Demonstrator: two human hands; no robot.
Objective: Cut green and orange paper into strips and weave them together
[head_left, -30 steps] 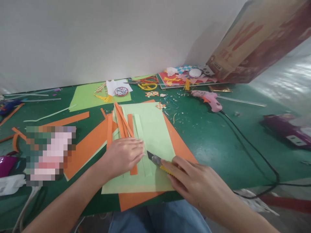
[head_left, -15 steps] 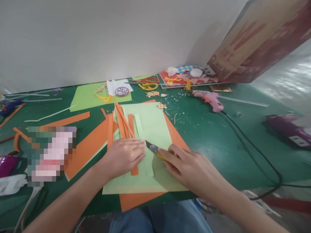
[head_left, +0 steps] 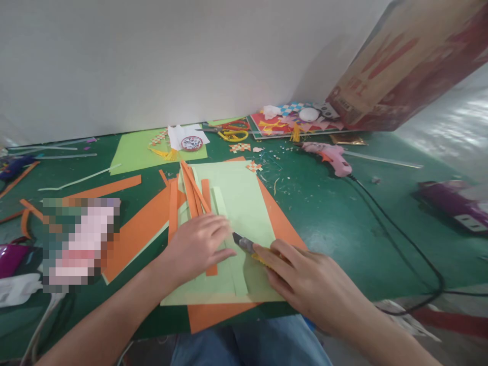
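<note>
My right hand (head_left: pixel 301 269) grips a yellow utility knife (head_left: pixel 246 243), its blade out and pointing up-left toward my left fingers. My left hand (head_left: pixel 200 239) rests palm down over the paper strips, thumb spread away from the fingers. Under it lie orange paper strips (head_left: pixel 206 193) and a narrow pale green strip (head_left: pixel 239 279), whose middle is partly covered by my fingers. These strips lie on a pale green sheet (head_left: pixel 244 188), and an orange sheet (head_left: pixel 223 315) sticks out beneath it. Whether the blade touches the paper, I cannot tell.
A pink glue gun (head_left: pixel 330 157) with a black cord lies at the right. Yellow-handled scissors (head_left: pixel 233 135) and small woven paper pieces (head_left: pixel 240 148) are at the back. More orange strips (head_left: pixel 107 186) are on the left, near a blurred-out object (head_left: pixel 86 241). A purple power strip (head_left: pixel 453 203) sits far right.
The pale green strip has slid toward me and slightly right. My right hand and the knife have shifted right and down. My left thumb has spread away from its fingers.
</note>
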